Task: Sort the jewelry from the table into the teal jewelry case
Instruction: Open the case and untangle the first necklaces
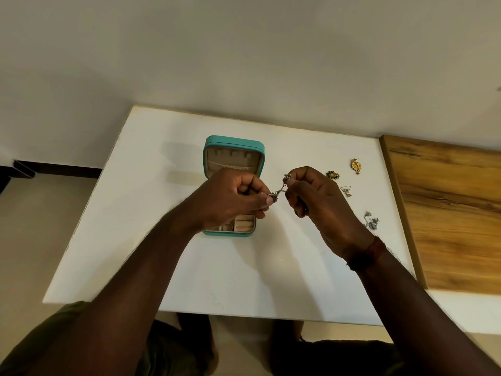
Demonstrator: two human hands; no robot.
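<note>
Both hands (279,194) pinch one silver piece (279,189) over open case (233,147); four pieces (349,185) left on bench (162,185).

We count one teal jewelry case (233,143). We see five jewelry pieces: gold pendant (356,165), green-gold piece (333,175), triangular piece (346,190), silver cluster (371,223), silver chain (279,189).

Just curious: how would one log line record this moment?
left hand, right hand: pinching small silver chain piece | teal jewelry case: open | white table: loose jewelry unsorted
</note>
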